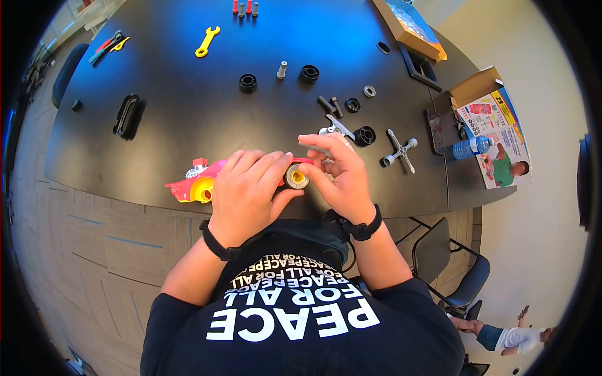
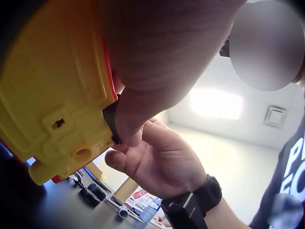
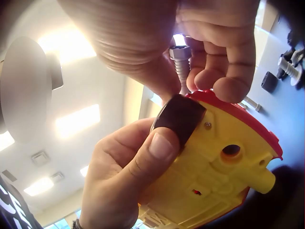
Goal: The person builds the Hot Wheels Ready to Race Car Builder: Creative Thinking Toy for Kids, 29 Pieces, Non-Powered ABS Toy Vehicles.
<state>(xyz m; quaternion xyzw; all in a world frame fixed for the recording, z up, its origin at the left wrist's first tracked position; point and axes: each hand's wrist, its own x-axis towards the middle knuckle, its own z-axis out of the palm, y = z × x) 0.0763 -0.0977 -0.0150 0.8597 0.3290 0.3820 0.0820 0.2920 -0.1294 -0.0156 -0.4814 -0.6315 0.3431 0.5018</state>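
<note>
A red toy car (image 1: 182, 189) with a yellow underside (image 3: 219, 171) is tipped up at the table's near edge. My left hand (image 1: 246, 191) grips its body, fingers over the top, and the thumb presses a black wheel (image 3: 178, 119) against its side. The wheel's grey rim and yellow centre (image 1: 297, 177) face me in the head view. At the wheel, my right hand (image 1: 342, 178) has its thumb by the rim. Between its curled fingers it holds a grey hex-head bolt (image 3: 180, 59), standing close beside the wheel and the car's red edge.
Black wheels (image 1: 248, 83), a grey ring (image 1: 369, 91) and a grey cross-shaped lug wrench (image 1: 400, 152) lie beyond the hands. Farther off are a yellow wrench (image 1: 207, 42) and red and grey bolts (image 1: 241, 9). A water bottle (image 1: 471, 148) and an opened box (image 1: 501, 125) stand right.
</note>
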